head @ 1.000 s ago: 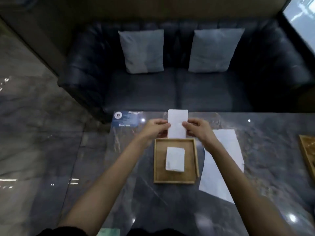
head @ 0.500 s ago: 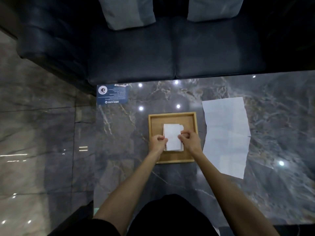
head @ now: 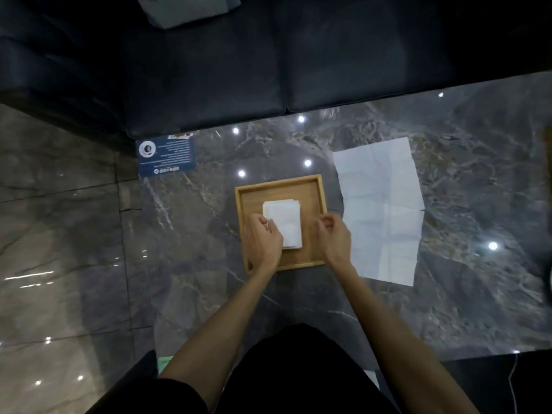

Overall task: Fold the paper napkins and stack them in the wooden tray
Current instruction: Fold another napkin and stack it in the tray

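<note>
Two bare forearms, the left hand (head: 266,239) and right hand (head: 334,238) uncovered, no rings or watch visible. Short black sleeves (head: 155,397) end above the elbows; dark clothing covers the torso.

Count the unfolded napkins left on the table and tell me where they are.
1. A single flat unfolded napkin lies on the marble table, right of the wooden tray. It may be more than one sheet layered; I cannot tell.

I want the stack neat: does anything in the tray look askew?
Slightly: the folded napkins in the wooden tray are not squared, a lower one's edge peeking out at the far right corner. Nothing is spilled or torn.
</note>
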A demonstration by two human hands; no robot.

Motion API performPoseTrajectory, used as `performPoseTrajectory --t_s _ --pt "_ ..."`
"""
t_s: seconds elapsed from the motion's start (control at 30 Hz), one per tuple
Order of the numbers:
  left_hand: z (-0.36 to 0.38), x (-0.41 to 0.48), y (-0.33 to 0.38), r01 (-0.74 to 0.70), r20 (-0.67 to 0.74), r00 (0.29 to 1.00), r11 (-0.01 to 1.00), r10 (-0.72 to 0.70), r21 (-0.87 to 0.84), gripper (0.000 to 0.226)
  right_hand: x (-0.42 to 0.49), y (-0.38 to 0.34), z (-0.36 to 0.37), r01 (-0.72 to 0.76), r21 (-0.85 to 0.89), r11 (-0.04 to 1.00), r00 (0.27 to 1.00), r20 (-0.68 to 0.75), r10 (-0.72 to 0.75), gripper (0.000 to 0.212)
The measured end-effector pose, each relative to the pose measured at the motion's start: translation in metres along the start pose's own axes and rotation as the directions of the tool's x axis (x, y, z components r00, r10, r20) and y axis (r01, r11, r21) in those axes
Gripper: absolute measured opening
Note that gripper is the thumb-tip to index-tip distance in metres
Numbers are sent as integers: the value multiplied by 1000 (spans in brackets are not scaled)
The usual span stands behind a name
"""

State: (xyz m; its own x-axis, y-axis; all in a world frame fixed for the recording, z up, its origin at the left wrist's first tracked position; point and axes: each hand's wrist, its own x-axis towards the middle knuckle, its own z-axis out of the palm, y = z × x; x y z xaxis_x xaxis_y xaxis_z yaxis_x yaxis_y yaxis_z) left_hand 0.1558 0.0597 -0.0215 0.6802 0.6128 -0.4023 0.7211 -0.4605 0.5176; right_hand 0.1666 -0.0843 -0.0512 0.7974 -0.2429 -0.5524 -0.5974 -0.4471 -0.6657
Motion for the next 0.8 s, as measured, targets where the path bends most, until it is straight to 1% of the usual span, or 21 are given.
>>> performPoseTrajectory --t_s 0.03,0.1,0.13,0.2,0.27,0.33,0.43,0.5,0.53,0.6,0.63,0.73,0.8 --pt "6 -10 5 -103 3 995 995 103 -4 10 1 11 -14 -17 12 1000 996 -93 18 13" --pt "28 -36 16 -233 112 965 970 239 -63 8 4 41 -49 -104 8 995 953 -286 102 12" --pt "43 -50 22 -254 194 944 963 267 -92 9 7 61 -67 -178 2 984 918 -360 166 14" --pt "74 -77 32 -243 325 907 963 267 -113 14 11 98 -100 -324 21 946 851 -432 300 21" --pt "104 -97 38 -220 374 897 972 235 -83 19 14 128 -125 -405 67 912 814 -429 392 26" --pt "130 -110 43 -192 396 901 981 174 5 21 16 146 -141 -429 87 899 812 -399 426 28" --pt "154 -113 47 -119 394 919 965 18 233 27 18 153 -146 -450 51 891 821 -368 436 25" --pt "163 -114 47 -121 373 927 917 -32 379 36 21 156 -146 -435 -11 900 845 -352 403 20" --pt "167 -118 48 -130 361 932 896 -36 424 37 23 158 -148 -435 -53 899 854 -342 393 19" --pt "169 -114 41 -125 333 943 890 -32 439 28 27 156 -144 -435 -139 890 869 -325 374 20" --pt "171 -116 39 -125 325 945 895 -24 428 22 27 155 -145 -430 -151 890 871 -327 366 20" --pt "169 -123 41 -142 328 945 908 6 394 14 21 154 -154 -383 -75 921 889 -303 345 12" --pt "160 -130 46 -217 347 935 899 79 381 12 14 158 -164 -335 10 942 913 -242 327 10"
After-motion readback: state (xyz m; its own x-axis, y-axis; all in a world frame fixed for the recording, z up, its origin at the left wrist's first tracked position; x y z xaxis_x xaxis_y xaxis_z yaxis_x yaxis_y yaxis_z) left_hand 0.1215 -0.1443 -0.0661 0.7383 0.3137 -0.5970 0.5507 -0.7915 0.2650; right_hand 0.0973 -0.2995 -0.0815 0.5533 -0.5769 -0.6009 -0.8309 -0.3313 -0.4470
